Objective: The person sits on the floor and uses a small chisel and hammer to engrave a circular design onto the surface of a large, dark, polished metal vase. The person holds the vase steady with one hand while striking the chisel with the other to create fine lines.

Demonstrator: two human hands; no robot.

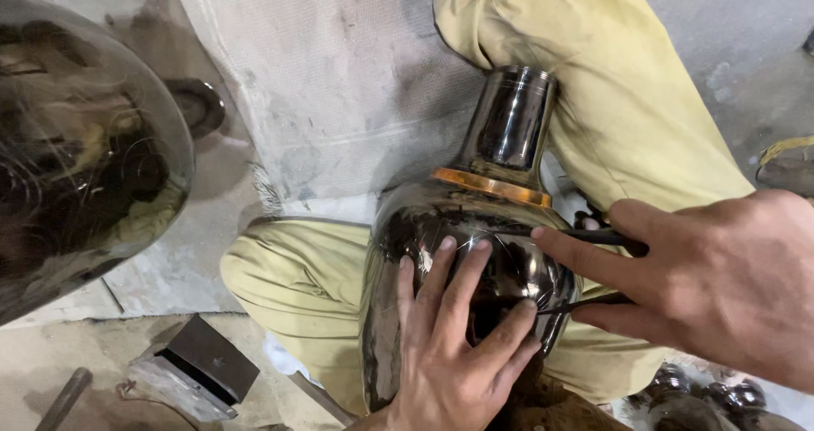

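A dark polished metal pot with a tall neck and a copper band at the shoulder lies tilted across my lap, neck pointing away. My left hand rests flat on its belly, fingers spread on the metal. My right hand comes in from the right and grips a thin dark two-legged tool, whose tips touch the pot's side near fine scratched lines.
A large shiny metal vessel fills the left edge. A woven white sack covers the floor ahead. A dark metal block sits at the lower left, and several small shiny metal pieces lie at the lower right.
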